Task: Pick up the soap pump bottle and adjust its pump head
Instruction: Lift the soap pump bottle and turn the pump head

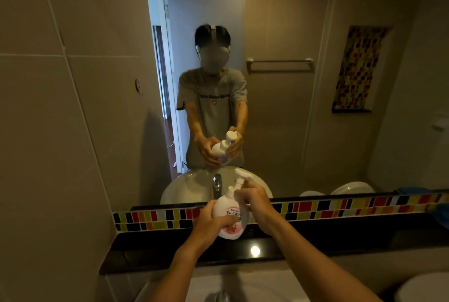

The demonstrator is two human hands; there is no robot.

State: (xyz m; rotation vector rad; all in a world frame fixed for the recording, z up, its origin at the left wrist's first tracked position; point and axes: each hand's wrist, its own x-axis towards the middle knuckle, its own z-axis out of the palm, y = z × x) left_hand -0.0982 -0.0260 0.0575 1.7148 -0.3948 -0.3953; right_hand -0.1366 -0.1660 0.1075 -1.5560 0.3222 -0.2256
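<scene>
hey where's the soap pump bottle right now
In the head view, the soap pump bottle is at centre, held up above the black counter ledge: left hand around its body, right hand at the pump head.

The room was dim and warm-toned, the beige wall tiles [60, 107] muddy. Brighter, cooler light came through the doorway reflected in the wall mirror [279, 22]. A round glare spot sat on the glossy black stone ledge [254, 250]. Wide-angle distortion bent the tile lines at the edges. The reflection looked soft and slightly blurred.
</scene>
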